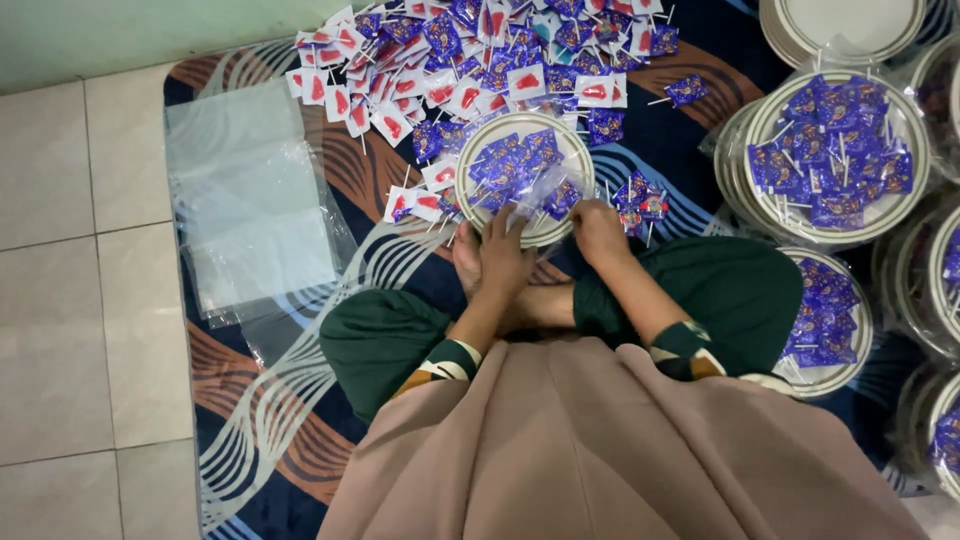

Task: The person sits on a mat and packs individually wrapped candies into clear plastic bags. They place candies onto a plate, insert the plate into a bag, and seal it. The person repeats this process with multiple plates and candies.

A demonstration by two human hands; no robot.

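Note:
I sit cross-legged on a patterned mat. In front of my knees lies a round cream plate (pixel 470 160) holding several blue-wrapped lollipops (pixel 512 160), partly inside a clear plastic bag (pixel 545 195). My left hand (pixel 503 258) rests at the plate's near rim, fingers curled on the bag's edge. At the near right of the plate my right hand (pixel 598 230) pinches the same bag. Beyond the plate spreads a big heap of loose lollipops (pixel 470 60) in blue and in white-and-red wrappers.
A stack of clear plastic bags (pixel 255 200) lies on the mat to the left, beside white floor tiles (pixel 60 300). To the right stand several filled, bagged plates (pixel 835 150) and a stack of bare plates (pixel 840 25). The blue, brown and white mat (pixel 270 400) runs under everything.

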